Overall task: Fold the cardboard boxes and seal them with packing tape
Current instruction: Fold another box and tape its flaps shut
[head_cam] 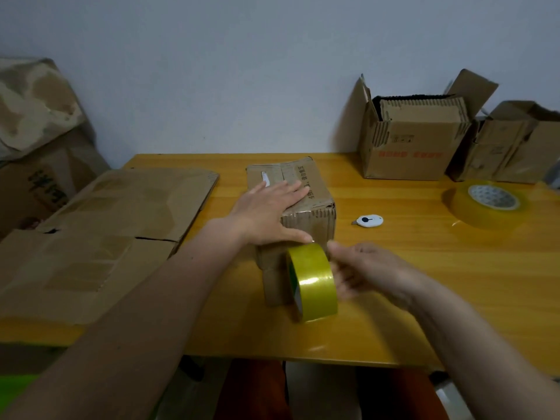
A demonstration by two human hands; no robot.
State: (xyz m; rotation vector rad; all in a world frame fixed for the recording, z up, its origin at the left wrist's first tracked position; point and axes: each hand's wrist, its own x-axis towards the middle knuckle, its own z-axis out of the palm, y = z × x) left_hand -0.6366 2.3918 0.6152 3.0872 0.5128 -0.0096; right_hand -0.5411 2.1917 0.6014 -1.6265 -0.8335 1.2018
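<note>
head view: the small cardboard box (292, 195) sits mid-table, flaps folded shut. the left hand (266, 212) lies flat on its top, fingers straight and spread, thumb down at the near edge, pressing rather than gripping. the right hand (360, 269) holds the yellow tape roll (312, 281) on edge just in front of the box's near face; the fingers are blurred, so how tightly they wrap it i cannot tell, though they do seem curled round it. a shiny strip seems to run over the near top edge.

likely risks: if the roll is pulled crooked, the tape may lie skewed or wrinkle; if the left palm eases, the light box may slide or the flaps spring up; the tape could also stick to itself.

writing: dark printed characters run along the box top, too small to read. the open box (415, 147) at the back carries red print, blurred. a white cutter (369, 221) and a second clear roll (488, 203) lie to the right, well apart.
</note>
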